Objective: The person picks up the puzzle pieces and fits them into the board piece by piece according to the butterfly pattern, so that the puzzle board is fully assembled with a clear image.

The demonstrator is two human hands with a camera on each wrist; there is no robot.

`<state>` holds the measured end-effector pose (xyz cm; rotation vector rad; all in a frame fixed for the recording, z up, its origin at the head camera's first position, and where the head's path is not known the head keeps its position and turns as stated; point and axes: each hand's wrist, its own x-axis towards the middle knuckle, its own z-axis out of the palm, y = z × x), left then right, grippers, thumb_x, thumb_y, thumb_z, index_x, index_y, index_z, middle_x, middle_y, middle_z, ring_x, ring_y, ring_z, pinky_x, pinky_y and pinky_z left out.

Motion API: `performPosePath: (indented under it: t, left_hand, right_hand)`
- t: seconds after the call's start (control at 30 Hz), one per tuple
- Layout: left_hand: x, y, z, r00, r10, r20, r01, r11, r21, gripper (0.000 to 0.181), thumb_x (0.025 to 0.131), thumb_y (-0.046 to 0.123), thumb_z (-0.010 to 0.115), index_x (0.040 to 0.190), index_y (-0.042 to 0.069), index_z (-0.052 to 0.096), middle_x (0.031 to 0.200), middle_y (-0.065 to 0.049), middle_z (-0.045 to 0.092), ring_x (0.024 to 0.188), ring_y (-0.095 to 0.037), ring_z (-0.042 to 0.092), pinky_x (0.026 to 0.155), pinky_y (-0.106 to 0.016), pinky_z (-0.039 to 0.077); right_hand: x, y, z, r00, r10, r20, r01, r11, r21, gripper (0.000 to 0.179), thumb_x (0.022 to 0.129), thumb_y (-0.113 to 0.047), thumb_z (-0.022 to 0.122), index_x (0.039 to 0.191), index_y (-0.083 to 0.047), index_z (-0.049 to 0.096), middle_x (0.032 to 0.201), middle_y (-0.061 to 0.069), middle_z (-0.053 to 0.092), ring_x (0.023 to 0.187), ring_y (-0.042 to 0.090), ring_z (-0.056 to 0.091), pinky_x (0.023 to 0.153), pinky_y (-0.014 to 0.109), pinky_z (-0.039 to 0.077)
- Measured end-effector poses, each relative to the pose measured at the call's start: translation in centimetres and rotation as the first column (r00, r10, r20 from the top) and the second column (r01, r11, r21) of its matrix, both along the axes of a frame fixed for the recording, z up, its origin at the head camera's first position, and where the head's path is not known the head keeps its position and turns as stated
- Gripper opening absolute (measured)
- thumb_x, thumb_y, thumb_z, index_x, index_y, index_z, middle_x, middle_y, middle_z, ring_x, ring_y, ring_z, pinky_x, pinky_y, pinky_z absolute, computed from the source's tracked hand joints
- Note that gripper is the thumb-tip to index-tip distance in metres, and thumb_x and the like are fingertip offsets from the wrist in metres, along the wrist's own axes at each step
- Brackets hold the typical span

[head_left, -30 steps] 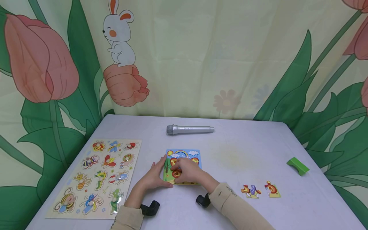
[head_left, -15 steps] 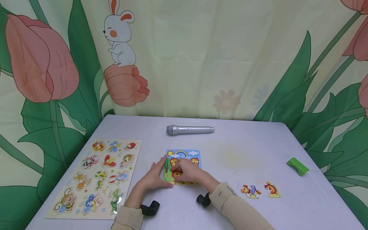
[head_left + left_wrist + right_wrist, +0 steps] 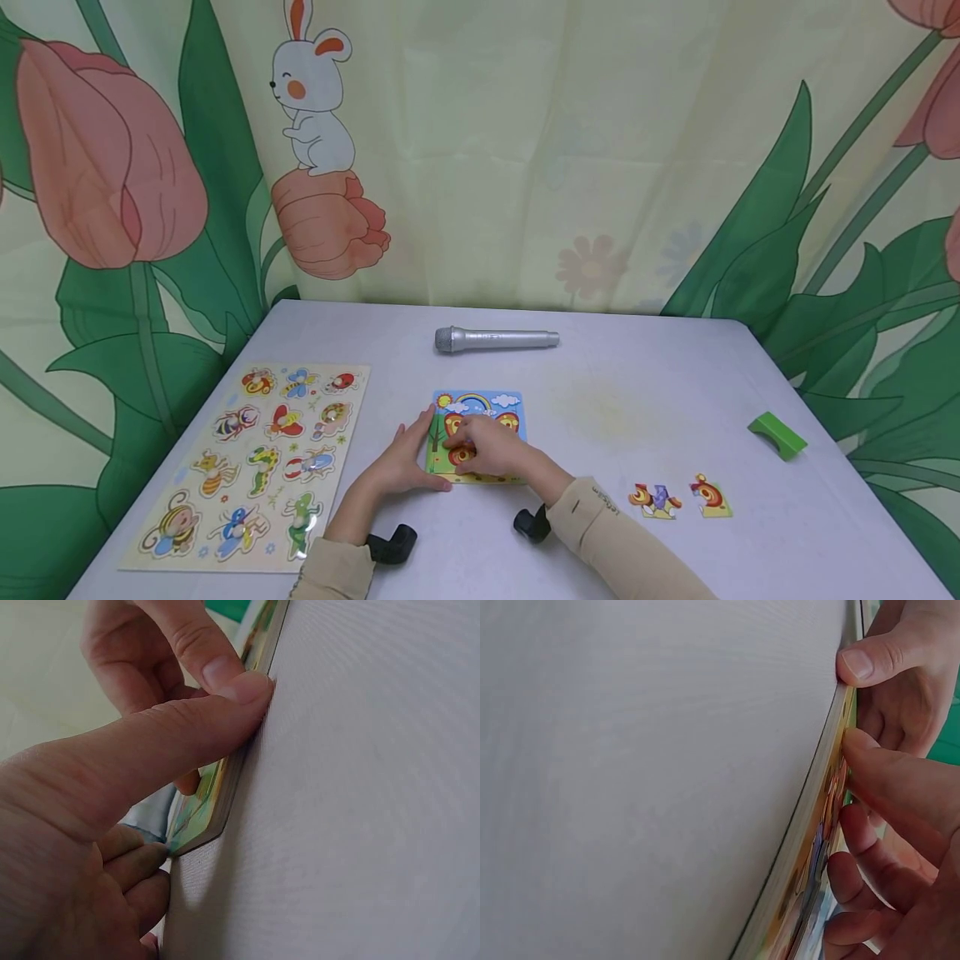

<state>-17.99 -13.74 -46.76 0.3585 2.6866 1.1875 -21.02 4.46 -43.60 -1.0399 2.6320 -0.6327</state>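
Note:
A small square picture puzzle (image 3: 480,404) with a sun, rainbow and clouds lies flat at mid-table. My left hand (image 3: 401,462) holds its near-left corner, thumb on the near edge and fingers along the left side. Over the picture, my right hand (image 3: 497,446) has thumb and index finger around an orange, round-patterned puzzle piece (image 3: 461,454) lying in the board. In the right wrist view, the right thumb and curled fingers (image 3: 862,832) touch the board's face. The right hand covers much of the lower right picture. Two loose puzzle pieces (image 3: 656,500) lie to the right, apart from each other.
A large board of insect figures (image 3: 247,467) covers the table's left side. Behind the puzzle lies a silver toy microphone (image 3: 497,338). A green arched block (image 3: 777,435) rests near the right edge. A patterned curtain (image 3: 480,167) hangs behind the white table (image 3: 600,567).

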Motion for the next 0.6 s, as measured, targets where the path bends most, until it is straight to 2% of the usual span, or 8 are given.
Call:
performPosePath:
  t: [0.3, 0.47, 0.6]
  left_hand:
    - [0.0, -0.1, 0.0, 1.0, -0.006, -0.007, 0.006, 1.0, 0.0, 0.115, 0.059, 0.03, 0.086, 0.146, 0.005, 0.016, 0.149, -0.017, 0.022, 0.137, -0.031, 0.014, 0.112, -0.047, 0.002]
    - [0.0, 0.0, 0.0, 1.0, 0.008, 0.002, -0.008, 1.0, 0.003, 0.115, 0.059, 0.031, 0.086, 0.146, 0.006, 0.017, 0.149, -0.017, 0.022, 0.137, -0.032, 0.014, 0.112, -0.048, 0.003]
    - [0.0, 0.0, -0.1, 1.0, 0.016, -0.002, -0.016, 1.0, 0.008, 0.115, 0.058, 0.032, 0.086, 0.146, 0.005, 0.017, 0.148, -0.018, 0.022, 0.137, -0.033, 0.014, 0.111, -0.05, 0.004]
  right_hand:
    - [0.2, 0.2, -0.4, 0.999, 0.032, -0.026, -0.032, 0.999, -0.001, 0.034, 0.079, -0.022, 0.072, 0.111, -0.013, 0.067, 0.106, -0.003, 0.06, 0.093, 0.008, 0.05, 0.081, 0.022, 0.046]
    - [0.1, 1.1, -0.2, 0.995, 0.038, 0.091, -0.027, 0.993, -0.112, 0.036, 0.08, -0.019, 0.071, 0.115, -0.01, 0.064, 0.11, -0.001, 0.06, 0.098, 0.011, 0.051, 0.086, 0.026, 0.045]
    - [-0.1, 1.9, 0.0, 0.987, 0.048, 0.155, -0.017, 0.98, -0.199, 0.037, 0.081, -0.019, 0.07, 0.115, -0.007, 0.063, 0.106, 0.001, 0.06, 0.087, 0.014, 0.052, 0.074, 0.021, 0.047]
